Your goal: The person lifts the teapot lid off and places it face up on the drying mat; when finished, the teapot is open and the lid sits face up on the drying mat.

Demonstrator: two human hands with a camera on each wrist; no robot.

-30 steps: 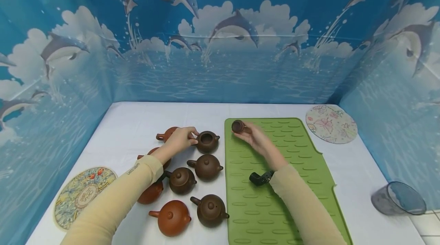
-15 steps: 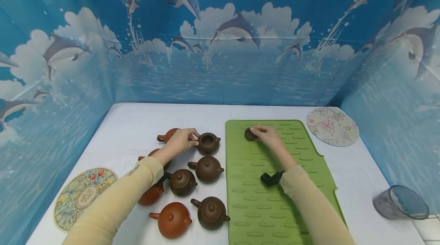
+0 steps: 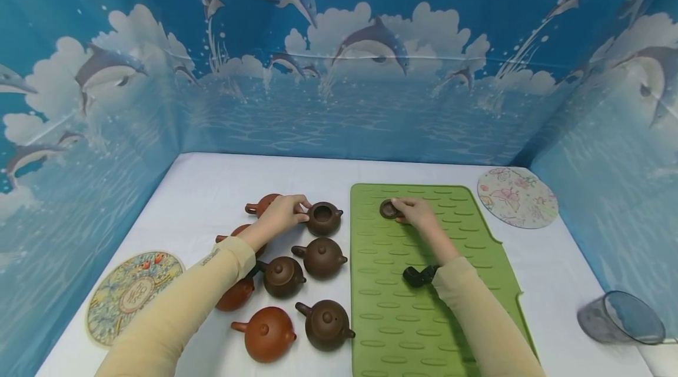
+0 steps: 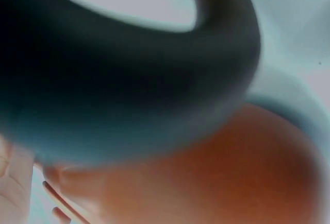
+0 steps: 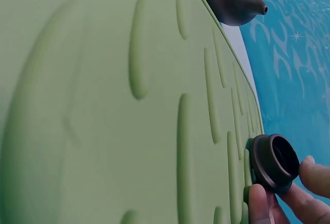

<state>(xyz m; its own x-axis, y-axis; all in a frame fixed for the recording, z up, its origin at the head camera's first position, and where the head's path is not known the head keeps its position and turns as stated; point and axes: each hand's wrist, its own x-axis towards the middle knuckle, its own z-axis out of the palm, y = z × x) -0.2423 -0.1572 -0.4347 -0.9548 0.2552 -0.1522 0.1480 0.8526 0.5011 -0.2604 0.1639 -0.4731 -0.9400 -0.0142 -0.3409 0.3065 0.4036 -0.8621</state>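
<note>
The left hand's (image 3: 279,213) fingers pinch a round, matte teapot (image 3: 324,230) by its handle. The right hand's (image 3: 417,213) grip a round lid (image 3: 388,209), hollow side up, at the ridged mat (image 3: 378,289).

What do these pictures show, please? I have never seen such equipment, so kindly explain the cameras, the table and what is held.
There is no machine: a person works with a left hand and a right hand, both bare. The wide picture is from a camera worn on the head; the two others are from wrist cameras.

On the white cloth are reddish teapots, dark teapots, a green mat, two round patterned mats and a see-through container.

The left hand holds an open dark teapot at its handle side. The right hand holds a small dark lid, hollow side showing, over the green mat. The left wrist picture is mostly blurred.
</note>
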